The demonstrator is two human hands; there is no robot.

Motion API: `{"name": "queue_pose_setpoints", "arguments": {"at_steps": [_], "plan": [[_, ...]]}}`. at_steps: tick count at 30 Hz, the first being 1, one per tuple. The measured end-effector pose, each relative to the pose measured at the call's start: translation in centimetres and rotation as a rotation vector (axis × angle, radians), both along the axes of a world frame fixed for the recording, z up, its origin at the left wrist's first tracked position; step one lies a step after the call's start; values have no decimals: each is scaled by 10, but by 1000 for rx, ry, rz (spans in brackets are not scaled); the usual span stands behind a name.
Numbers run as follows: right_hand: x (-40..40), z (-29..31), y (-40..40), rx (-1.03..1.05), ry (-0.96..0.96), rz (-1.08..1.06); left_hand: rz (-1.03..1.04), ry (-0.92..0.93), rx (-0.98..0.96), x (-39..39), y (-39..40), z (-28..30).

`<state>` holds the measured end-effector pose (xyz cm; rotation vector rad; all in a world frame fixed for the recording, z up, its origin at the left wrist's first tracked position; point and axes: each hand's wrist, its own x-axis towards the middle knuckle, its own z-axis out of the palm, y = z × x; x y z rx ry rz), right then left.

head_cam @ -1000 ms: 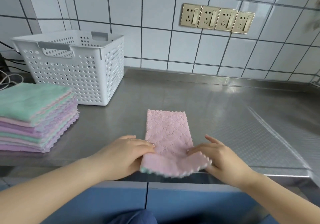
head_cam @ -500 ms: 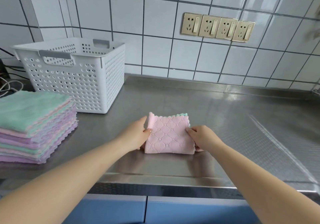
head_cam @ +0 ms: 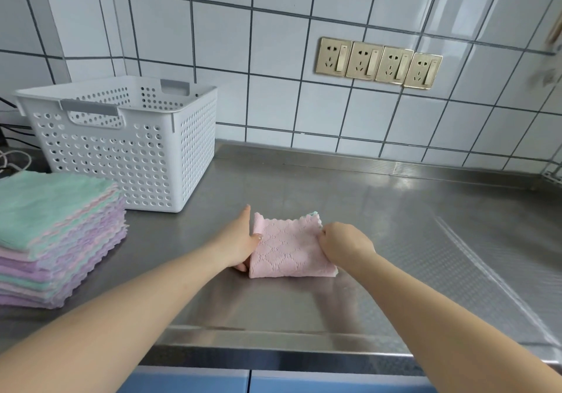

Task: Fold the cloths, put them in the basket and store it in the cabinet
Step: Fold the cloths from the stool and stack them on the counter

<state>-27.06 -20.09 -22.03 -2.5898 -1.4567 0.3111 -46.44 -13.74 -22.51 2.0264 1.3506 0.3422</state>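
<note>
A pink cloth (head_cam: pixel 289 248), folded into a small square, lies on the steel counter (head_cam: pixel 380 210) in front of me. My left hand (head_cam: pixel 241 242) lies along its left edge with straight fingers, the thumb resting on top of the cloth. My right hand (head_cam: pixel 343 243) grips the cloth's right edge with curled fingers. A white perforated basket (head_cam: pixel 127 149) stands at the back left, its inside mostly hidden. A stack of several unfolded green, pink and purple cloths (head_cam: pixel 54 234) sits at the left, in front of the basket.
A tiled wall with a row of gold power sockets (head_cam: pixel 378 63) rises behind the counter. Cables (head_cam: pixel 12 161) lie at the far left behind the stack. Blue cabinet fronts (head_cam: pixel 249 382) show below the counter's front edge.
The long pink cloth was folded in half away from me into a square. Both hands moved forward with it and now sit at its two side edges.
</note>
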Motion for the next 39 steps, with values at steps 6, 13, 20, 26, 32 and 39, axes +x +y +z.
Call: {"name": "queue_pose_setpoints", "arguments": {"at_steps": [6, 13, 20, 26, 32, 39], "plan": [[4, -6, 3, -24, -2, 16, 0, 70, 82, -1, 8, -6], [0, 11, -5, 237, -258, 212, -246, 101, 610, 20, -11, 8], [-31, -28, 10, 128, 3, 334, -306, 253, 466, 44, -7, -33], [-20, -32, -2, 24, -23, 289, -243, 381, 337, 31, -3, -27], [-22, -26, -3, -33, -64, 279, -166, 440, 272, 17, 6, -24], [4, -7, -22, -6, 10, 183, -188, 325, 351, -26, -3, -19]]}}
